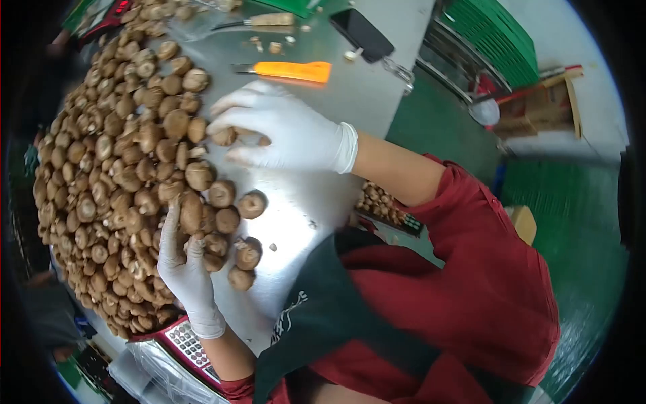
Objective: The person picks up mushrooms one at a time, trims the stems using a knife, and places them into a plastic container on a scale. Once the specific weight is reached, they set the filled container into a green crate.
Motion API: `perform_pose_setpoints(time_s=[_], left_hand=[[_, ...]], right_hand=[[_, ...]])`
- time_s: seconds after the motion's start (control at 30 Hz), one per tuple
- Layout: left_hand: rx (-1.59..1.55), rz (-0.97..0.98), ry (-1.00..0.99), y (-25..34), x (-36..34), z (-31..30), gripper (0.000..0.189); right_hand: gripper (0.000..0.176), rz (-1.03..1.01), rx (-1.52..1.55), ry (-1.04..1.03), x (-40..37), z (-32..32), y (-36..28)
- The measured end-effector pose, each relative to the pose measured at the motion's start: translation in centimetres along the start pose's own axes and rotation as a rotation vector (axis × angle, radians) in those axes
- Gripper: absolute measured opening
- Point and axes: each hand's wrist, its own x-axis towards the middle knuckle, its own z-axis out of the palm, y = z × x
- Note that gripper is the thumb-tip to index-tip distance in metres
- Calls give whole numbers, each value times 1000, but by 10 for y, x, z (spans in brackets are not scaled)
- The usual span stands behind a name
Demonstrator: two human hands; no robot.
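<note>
A large heap of brown shiitake mushrooms [101,182] covers the metal table in front of me. My left hand [188,279], in a white glove, is at the near edge of the heap with thumb and index finger around one mushroom [192,212]. Farther up, my right hand [282,128], also gloved, curls its fingers over another mushroom [224,137]; part of it is hidden by the fingers. A few loose mushrooms, one with its underside up [252,204], lie between the hands and my apron.
An orange-handled knife [293,71], a wooden-handled knife [269,20] and a black phone [362,35] lie beyond my right hand. Red scales [192,347] stand beside my left wrist. Green crates [494,40] are at the upper right. A crate of mushrooms [383,209] sits below the table edge.
</note>
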Motion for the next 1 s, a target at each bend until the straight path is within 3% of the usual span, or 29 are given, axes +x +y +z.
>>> perform_pose_setpoints(time_s=[0.07,0.13,0.23,0.27,0.37,0.47,0.5,0.63,0.73,0.8,0.87,0.97,1.0], left_hand=[[27,66,-125,11,-1,22,54],[217,196,-204,21,-4,42,57],[-44,83,-161,14,-14,64,58],[-284,-119,-173,24,-19,66,58],[-327,-48,-130,13,-26,61,50],[-352,-77,-122,11,-30,54,33],[-273,-11,-70,2,-27,55,22],[-109,91,9,-5,-28,47,12],[-66,-18,18,1,-38,31,13],[120,-9,1,-2,-51,14,8],[356,-67,-46,-5,-73,-7,5],[729,100,-5,-16,-103,-32,14],[596,10,36,-9,-104,-30,23]], right_hand=[[39,170,382,-152,-12,-7,-20],[40,260,567,-236,-32,-6,-36],[40,470,833,-157,-61,15,-37],[39,564,944,-177,-64,14,-38],[36,847,1235,-131,-74,23,-47],[36,861,1344,-137,-77,34,-52],[37,866,1329,-166,-74,34,-54],[44,817,1316,-211,-70,39,-51],[53,768,1256,-154,-72,45,-49],[61,763,1148,-87,-71,42,-52],[66,688,930,-79,-66,37,-56],[71,473,540,-90,-64,42,-53],[72,381,403,-102,-64,46,-52]])
